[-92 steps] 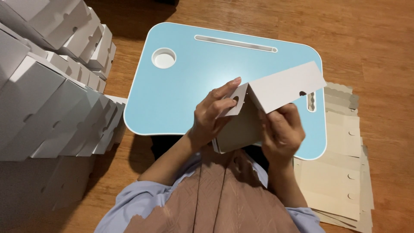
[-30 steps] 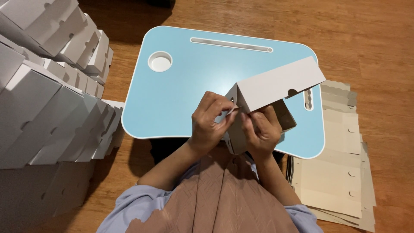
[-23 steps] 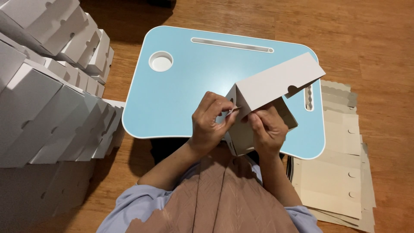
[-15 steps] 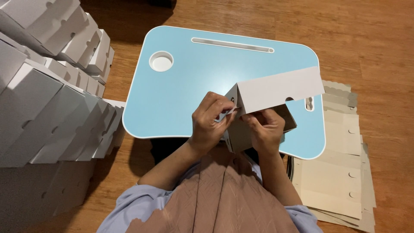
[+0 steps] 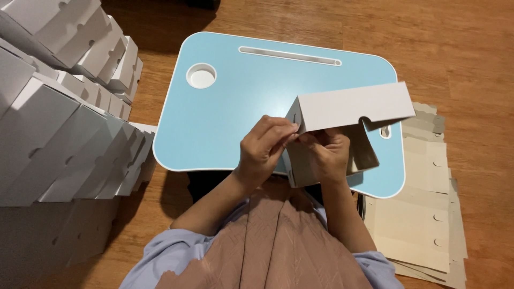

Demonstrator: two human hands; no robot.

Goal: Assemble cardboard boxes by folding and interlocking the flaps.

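Both hands are on the white cardboard box [image 5: 342,134] at centre frame, over the blue lap table [image 5: 225,118]. Left hand [image 5: 262,152] pinches the lid corner; right hand [image 5: 329,155] grips the box's front wall. Folding looks mid-way, lid up. Next, I'd judge, the lid tucks down, needing a steady pinch.

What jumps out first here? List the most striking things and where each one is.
A half-folded white cardboard box sits at centre, pinched by the left hand and right hand over a light blue lap tray. Rows of finished white boxes fill the left side, and a stack of flat cardboard blanks lies on the wooden floor at right.
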